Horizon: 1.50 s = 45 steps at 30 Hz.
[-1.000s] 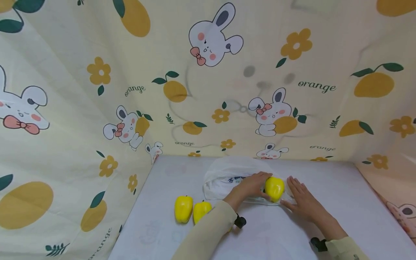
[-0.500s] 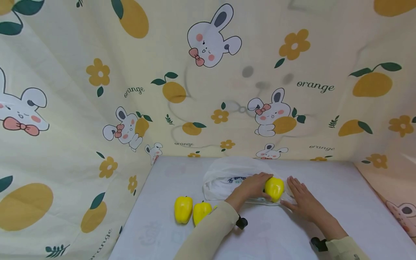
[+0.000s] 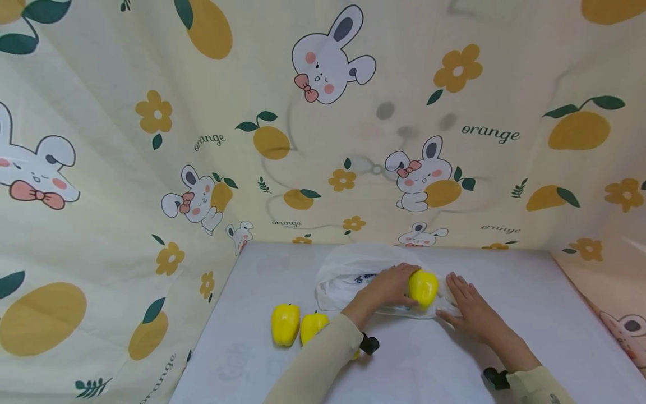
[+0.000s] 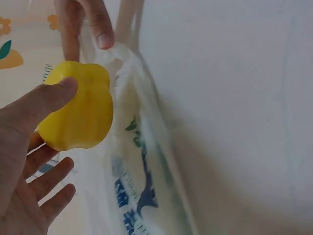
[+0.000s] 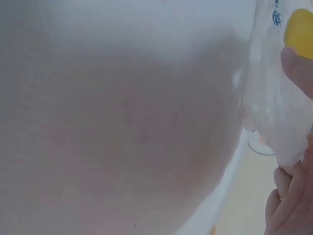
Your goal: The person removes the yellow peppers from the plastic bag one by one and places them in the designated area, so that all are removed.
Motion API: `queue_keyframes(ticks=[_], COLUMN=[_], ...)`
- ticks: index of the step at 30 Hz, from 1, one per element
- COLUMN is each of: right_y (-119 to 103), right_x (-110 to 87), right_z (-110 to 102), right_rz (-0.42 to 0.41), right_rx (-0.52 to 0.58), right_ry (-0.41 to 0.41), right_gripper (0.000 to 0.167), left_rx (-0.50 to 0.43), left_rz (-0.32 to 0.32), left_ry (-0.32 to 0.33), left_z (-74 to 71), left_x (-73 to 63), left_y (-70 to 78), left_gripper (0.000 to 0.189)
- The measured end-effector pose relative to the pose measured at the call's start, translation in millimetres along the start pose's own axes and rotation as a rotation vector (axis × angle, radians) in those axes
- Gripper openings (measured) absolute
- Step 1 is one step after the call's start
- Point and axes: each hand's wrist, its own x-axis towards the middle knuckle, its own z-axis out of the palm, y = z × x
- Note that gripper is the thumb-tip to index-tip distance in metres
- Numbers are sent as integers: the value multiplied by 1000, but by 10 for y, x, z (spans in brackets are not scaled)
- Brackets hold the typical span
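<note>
My left hand (image 3: 388, 289) grips a yellow bell pepper (image 3: 424, 288), with the thumb across its near side in the left wrist view. The pepper (image 4: 80, 107) is held over a white plastic bag (image 3: 335, 283) with blue print, which lies flat on the table. My right hand (image 3: 474, 314) is at the bag's right end, its fingers extended and its thumb apart from them, touching the plastic. In the right wrist view the bag's thin plastic (image 5: 269, 88) lies between thumb and fingers. Part of the bag is hidden behind the left hand.
Left of the left forearm two yellow bell peppers (image 3: 285, 325) stand on the white table (image 3: 404, 370); the right one is partly covered by the sleeve. A bit of another yellow thing (image 3: 356, 354) shows under the wrist. A printed cloth (image 3: 313, 118) hangs behind and at both sides.
The left hand and the held bell pepper have shifted slightly left and up in the head view. The right hand, the bag and the other peppers stay about where they were.
</note>
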Motion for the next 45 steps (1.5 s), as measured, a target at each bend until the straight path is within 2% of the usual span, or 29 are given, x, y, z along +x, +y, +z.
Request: queue_keyframes(ticks=[7,11,23,32,39,45], right_y=[-4,-5,-28,-14,9,5], right_x=[26,19,11,25,47,53], right_z=[-7,-14,-17,0,14,18], right_rz=[-5,-5,-12,-27,-36,-35], right_rx=[-9,-1,-1,1,-5,-5], right_ry=[5,5,15,22,24,23], right_gripper=[112,112,112,112,112,112], left_rx=[24,5,-187,-251,-304,-308], left_rz=[24,22,23,-6,-13,-10], left_ry=[48,71,109,128,156,190], left_z=[-142,-195,-365,-472,-523,-576], left_x=[-164,-274,-599,-800,-971,-1121], left_y=[-92,-158,-357,-469,-612,-762], left_gripper=[90,91,92,93,94,93])
